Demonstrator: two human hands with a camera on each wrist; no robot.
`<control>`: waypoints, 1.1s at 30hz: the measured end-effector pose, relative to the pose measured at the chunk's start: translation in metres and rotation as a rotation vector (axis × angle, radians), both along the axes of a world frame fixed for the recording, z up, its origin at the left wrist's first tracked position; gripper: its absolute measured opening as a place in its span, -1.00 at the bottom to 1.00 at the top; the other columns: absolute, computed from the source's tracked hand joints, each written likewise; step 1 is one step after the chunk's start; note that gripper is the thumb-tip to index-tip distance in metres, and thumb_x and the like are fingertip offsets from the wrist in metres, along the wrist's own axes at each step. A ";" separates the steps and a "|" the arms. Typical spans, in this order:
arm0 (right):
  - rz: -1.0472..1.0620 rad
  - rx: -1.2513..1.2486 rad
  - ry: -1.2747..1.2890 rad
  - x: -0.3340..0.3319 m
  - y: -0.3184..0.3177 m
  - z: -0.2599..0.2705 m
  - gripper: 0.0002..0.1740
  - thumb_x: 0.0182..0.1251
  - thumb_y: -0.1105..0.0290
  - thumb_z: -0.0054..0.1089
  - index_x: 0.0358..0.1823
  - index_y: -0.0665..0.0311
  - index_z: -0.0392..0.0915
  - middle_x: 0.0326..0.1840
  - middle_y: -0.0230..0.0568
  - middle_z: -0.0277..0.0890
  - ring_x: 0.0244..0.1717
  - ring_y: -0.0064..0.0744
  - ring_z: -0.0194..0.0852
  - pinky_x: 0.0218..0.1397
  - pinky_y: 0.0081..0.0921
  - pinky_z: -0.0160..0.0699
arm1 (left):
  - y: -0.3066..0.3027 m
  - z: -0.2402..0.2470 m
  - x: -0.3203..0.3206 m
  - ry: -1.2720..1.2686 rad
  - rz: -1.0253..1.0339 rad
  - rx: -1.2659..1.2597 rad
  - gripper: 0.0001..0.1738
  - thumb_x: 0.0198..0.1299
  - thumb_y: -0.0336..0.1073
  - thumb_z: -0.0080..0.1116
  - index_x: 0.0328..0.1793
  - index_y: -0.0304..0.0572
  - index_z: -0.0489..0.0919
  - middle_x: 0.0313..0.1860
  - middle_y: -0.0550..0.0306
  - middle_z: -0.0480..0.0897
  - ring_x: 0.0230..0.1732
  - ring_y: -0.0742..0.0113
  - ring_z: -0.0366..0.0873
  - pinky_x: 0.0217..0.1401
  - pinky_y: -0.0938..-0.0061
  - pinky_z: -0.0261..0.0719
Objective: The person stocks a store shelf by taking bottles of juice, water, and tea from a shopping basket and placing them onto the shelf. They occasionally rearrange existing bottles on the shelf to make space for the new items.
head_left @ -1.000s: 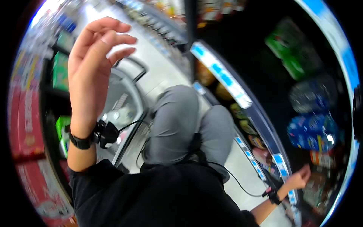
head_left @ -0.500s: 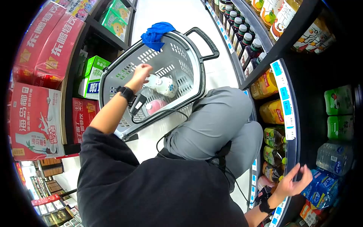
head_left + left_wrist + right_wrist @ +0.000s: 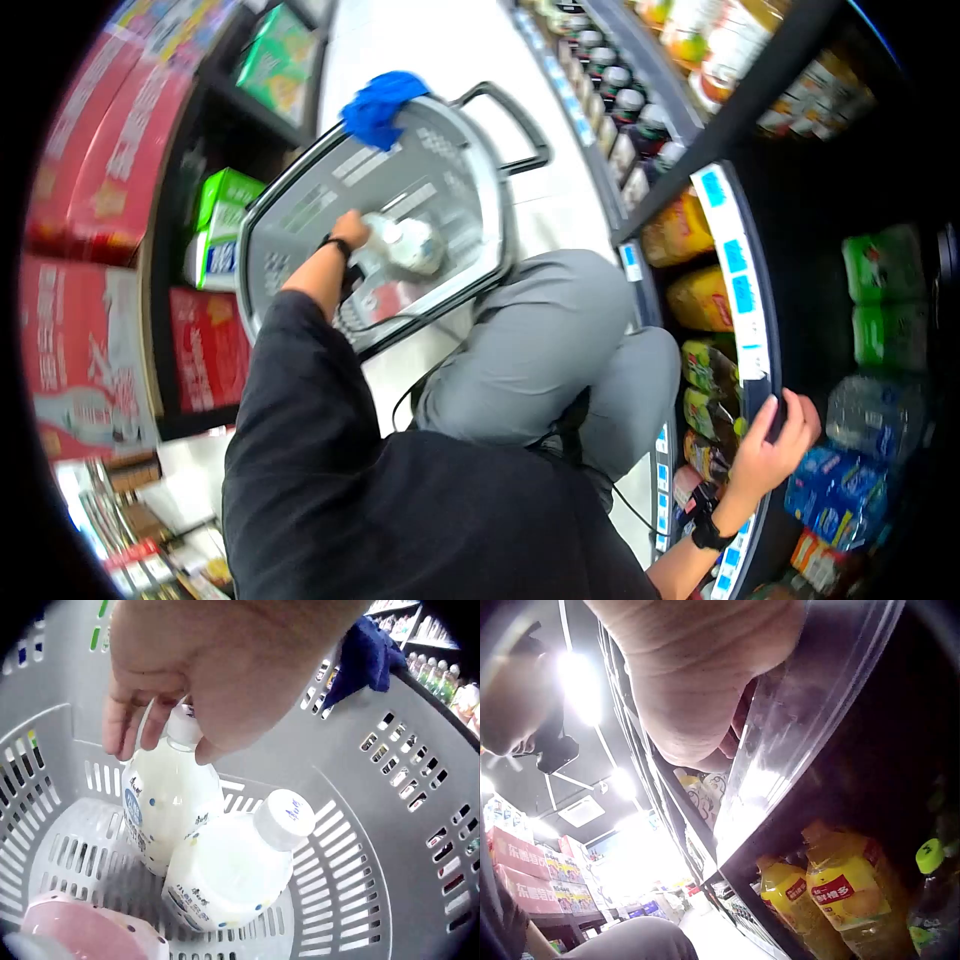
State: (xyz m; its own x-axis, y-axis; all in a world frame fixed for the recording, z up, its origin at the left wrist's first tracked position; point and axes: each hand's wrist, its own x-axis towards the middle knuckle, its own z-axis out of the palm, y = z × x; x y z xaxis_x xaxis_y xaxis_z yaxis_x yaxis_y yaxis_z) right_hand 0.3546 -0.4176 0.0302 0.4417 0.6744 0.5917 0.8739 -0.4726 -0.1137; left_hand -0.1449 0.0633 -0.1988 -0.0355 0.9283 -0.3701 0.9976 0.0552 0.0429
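Note:
My left hand (image 3: 350,230) reaches down into a grey shopping basket (image 3: 337,757) on the floor. In the left wrist view its thumb and fingers (image 3: 115,727) grip a milky-white drink bottle (image 3: 171,799) by the capped neck. A second white bottle (image 3: 229,862), its white cap uppermost, leans close in front of it. A pink bottle (image 3: 82,930) lies at the lower left, partly cut off. Away to the right, my right hand (image 3: 775,450) grips the front edge of a shelf (image 3: 760,375), fingers hooked over it; in the right wrist view the fingers are mostly hidden.
A blue cloth (image 3: 380,105) hangs over the basket's far rim, beside its black handle (image 3: 535,150). Red cartons (image 3: 85,350) line the left. Yellow juice bottles (image 3: 847,892) stand below the right shelf, with blue-wrapped bottles (image 3: 835,495) on it. My bent knees (image 3: 560,340) are between.
My left hand came down from raised in the air into the basket and took hold of a bottle neck. The right hand settled onto the shelf edge.

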 end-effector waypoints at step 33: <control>0.796 0.228 0.776 -0.072 0.113 0.074 -0.31 0.13 0.03 0.40 0.17 0.30 0.40 0.06 -0.05 0.41 0.09 -0.04 0.43 0.18 -0.22 0.39 | -0.165 0.416 0.165 -1.099 -0.935 0.632 -0.46 0.42 -0.06 -0.14 -0.08 -0.59 0.50 0.19 -0.25 0.40 0.35 -0.08 0.37 0.45 0.07 0.34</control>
